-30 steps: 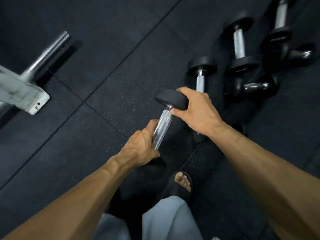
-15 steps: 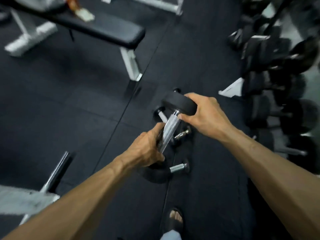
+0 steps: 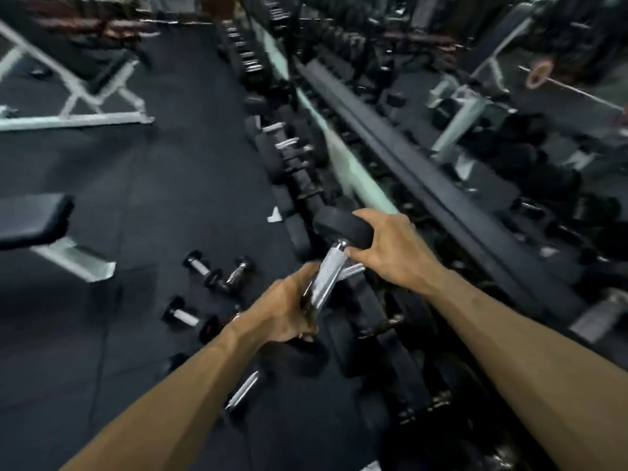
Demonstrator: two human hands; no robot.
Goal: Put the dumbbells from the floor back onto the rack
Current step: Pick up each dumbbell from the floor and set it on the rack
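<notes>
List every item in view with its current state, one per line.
Held dumbbell: lifted, tilted, gripped by both hands.
Left hand: closed on its handle.
Right hand: clasping its upper head.
Floor dumbbells: lying loose.
Dumbbell rack: loaded, blurred.
Bench: unoccupied.

Your view is dim overall, with a cool greenish cast. The rack [image 3: 390,158] and far benches smear into streaks from motion blur, worst toward the top and right edges. Wide-angle distortion bends the rack's rails and stretches your forearms at the bottom corners. Glare sits on the dumbbell [image 3: 328,273] handle, the sharpest spot. The floor [image 3: 136,185] reads nearly black, shadows barely separable.
</notes>
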